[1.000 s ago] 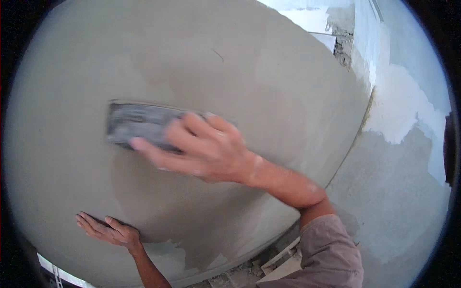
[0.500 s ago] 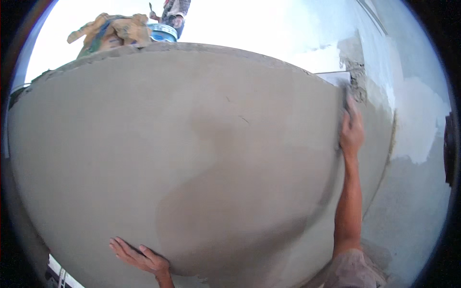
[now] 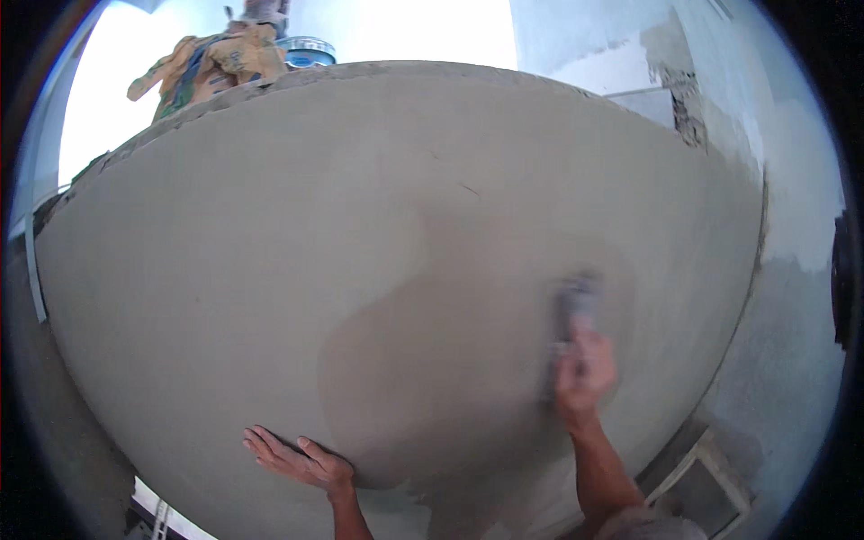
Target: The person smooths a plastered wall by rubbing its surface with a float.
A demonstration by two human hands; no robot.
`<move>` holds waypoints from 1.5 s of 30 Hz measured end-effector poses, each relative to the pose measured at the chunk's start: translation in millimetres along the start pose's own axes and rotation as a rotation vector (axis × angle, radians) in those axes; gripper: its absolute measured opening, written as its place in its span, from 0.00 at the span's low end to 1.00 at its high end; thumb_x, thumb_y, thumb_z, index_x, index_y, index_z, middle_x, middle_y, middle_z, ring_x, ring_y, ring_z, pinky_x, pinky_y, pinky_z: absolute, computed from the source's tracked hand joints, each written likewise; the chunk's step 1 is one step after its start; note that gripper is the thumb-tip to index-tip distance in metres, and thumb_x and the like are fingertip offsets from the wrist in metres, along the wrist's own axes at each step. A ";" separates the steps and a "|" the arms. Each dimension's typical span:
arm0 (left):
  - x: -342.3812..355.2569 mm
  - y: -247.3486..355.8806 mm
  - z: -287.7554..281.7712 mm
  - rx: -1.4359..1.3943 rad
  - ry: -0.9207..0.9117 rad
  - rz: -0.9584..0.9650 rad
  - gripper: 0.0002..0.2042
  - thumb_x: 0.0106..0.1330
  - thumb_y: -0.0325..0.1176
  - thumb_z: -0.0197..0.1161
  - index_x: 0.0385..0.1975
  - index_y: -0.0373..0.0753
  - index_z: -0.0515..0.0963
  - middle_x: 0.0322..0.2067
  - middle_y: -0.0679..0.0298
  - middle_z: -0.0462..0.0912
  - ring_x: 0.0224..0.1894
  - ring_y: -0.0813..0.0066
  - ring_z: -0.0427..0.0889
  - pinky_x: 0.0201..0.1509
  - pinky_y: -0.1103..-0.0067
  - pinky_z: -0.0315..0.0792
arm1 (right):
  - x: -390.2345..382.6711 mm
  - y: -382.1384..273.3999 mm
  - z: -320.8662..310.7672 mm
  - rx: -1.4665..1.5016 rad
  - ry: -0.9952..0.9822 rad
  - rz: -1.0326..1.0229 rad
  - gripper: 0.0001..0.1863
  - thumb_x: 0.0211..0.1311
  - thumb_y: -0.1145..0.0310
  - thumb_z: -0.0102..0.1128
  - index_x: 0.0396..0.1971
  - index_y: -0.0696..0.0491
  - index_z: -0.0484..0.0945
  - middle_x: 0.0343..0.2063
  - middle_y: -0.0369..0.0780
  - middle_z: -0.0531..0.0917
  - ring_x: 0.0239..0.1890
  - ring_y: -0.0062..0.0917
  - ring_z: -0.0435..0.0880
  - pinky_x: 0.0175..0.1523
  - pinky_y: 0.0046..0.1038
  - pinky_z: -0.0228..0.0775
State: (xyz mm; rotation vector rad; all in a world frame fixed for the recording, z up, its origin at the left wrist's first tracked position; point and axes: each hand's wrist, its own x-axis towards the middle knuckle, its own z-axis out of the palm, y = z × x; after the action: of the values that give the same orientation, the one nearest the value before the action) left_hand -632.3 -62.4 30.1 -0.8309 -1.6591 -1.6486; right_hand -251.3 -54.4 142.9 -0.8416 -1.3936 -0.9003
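A broad grey plastered wall (image 3: 207,270) fills most of the head view, with my own shadow on it. My right hand (image 3: 587,373) grips a plastering trowel (image 3: 576,301) against the wall, right of the middle. Motion smears the trowel, so its blade edge is unclear. Lower left, my left hand (image 3: 306,463) lies flat on the plaster with its fingers stretched out, holding nothing. A short dark scratch (image 3: 468,189) marks the surface above the shadow.
On the ledge (image 3: 396,65) at the top stand a crumpled brown sack (image 3: 225,61) and a blue bucket (image 3: 309,54), with part of another person (image 3: 266,11) behind. A side wall (image 3: 783,333) meets the plaster at right. A pale frame (image 3: 697,477) is low right.
My right hand has brought the trowel down and left from the wall's top right edge. My left hand stays flat on the wall. The view has shifted, and the other person shows less.
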 end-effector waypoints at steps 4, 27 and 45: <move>1.3 2.2 -0.2 -0.052 0.039 -0.001 0.34 0.80 0.55 0.38 0.75 0.34 0.57 0.75 0.49 0.56 0.78 0.49 0.51 0.79 0.51 0.39 | 101.6 -105.7 42.4 -0.010 -0.168 -0.693 0.30 0.55 0.64 0.61 0.61 0.33 0.80 0.28 0.30 0.71 0.28 0.21 0.75 0.28 0.23 0.64; 0.1 9.3 2.2 -0.054 0.045 -0.002 0.31 0.80 0.49 0.38 0.76 0.35 0.56 0.76 0.51 0.56 0.78 0.52 0.50 0.79 0.56 0.44 | -6.5 154.8 -54.3 -0.294 0.334 0.606 0.21 0.73 0.70 0.54 0.63 0.57 0.75 0.60 0.50 0.79 0.65 0.41 0.76 0.69 0.35 0.64; 0.2 4.0 6.4 -0.013 0.068 0.026 0.31 0.81 0.50 0.37 0.76 0.36 0.57 0.75 0.52 0.57 0.78 0.53 0.52 0.79 0.56 0.46 | 215.1 234.3 -58.1 -0.415 0.399 0.188 0.20 0.73 0.56 0.52 0.62 0.39 0.77 0.57 0.44 0.83 0.56 0.44 0.82 0.58 0.40 0.73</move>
State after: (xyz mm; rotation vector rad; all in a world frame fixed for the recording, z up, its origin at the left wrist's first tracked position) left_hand -629.2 -55.9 32.6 -0.7904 -1.5863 -1.6532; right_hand -20.0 -10.6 364.5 -1.0169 -0.7787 -1.1565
